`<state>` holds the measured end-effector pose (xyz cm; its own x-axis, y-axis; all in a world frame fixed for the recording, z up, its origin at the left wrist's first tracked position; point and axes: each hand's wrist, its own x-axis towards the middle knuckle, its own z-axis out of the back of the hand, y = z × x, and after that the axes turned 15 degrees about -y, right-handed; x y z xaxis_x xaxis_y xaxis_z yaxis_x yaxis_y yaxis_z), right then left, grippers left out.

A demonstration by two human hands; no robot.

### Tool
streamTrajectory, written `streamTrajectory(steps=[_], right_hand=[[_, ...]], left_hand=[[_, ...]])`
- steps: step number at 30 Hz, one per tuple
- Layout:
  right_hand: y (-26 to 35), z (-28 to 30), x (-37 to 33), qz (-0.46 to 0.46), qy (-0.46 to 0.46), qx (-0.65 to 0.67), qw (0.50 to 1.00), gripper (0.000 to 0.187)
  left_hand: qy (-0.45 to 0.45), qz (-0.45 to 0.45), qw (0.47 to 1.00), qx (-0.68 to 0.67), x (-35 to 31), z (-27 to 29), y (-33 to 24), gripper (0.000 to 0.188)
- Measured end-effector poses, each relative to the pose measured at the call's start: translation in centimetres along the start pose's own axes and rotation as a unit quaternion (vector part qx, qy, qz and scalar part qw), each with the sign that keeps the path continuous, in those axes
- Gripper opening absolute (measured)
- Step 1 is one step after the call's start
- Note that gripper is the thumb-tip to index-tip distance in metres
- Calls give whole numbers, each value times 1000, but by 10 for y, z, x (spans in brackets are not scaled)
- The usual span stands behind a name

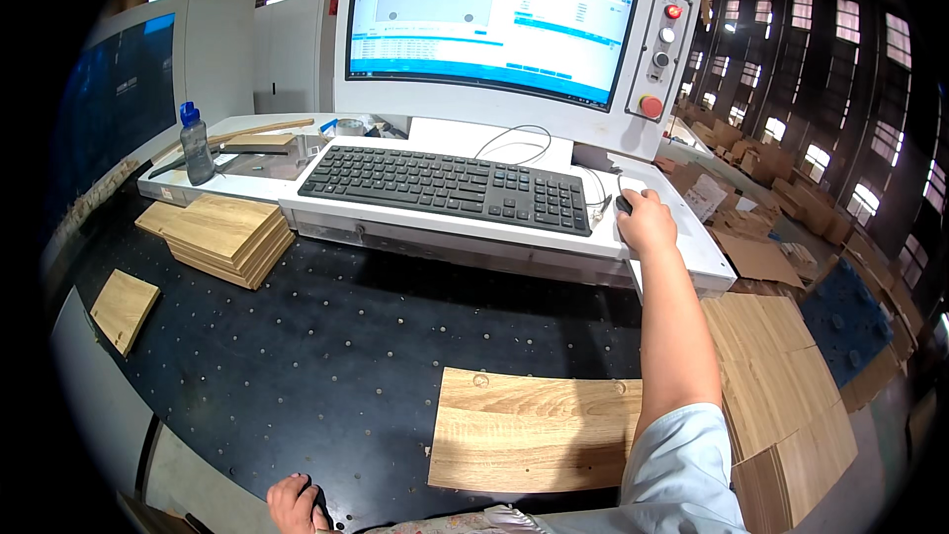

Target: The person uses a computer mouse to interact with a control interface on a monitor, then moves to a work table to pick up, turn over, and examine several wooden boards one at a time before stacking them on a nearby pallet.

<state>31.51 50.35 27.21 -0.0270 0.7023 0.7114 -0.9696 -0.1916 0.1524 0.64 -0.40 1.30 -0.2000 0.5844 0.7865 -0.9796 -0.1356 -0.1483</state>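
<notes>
My right hand (647, 221) rests over a dark computer mouse (623, 205) on the white console ledge, right of the black keyboard (445, 183). Its fingers curve round the mouse and hide most of it. Low in the view, my left hand (294, 504) lies at the near edge of the black perforated table (316, 366), its fingers curled and nothing visible in them. Flat on the table, partly under my right forearm, is a wood-grain board (534, 430) with round marks near its far edge. Above the keyboard stands a lit monitor (489, 20) showing a panel drawing.
At the table's far left sit a stack of wood-grain boards (222, 237) and one small board (125, 309). A water bottle (196, 148) stands on the ledge. More boards (776, 376) are stacked at right. Beside the monitor is a red stop button (649, 107).
</notes>
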Motion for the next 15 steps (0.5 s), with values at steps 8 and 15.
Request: streamTrajectory(steps=[8,15], right_hand=[[1,-2,2,-1,6,-7,1000,42],[2,0,0,0,3,-4,1000,42]], left_hand=[[-28,9,999,-24,-5,-8,4,28],[-50,9,998,-36,-5,-12,4,28]])
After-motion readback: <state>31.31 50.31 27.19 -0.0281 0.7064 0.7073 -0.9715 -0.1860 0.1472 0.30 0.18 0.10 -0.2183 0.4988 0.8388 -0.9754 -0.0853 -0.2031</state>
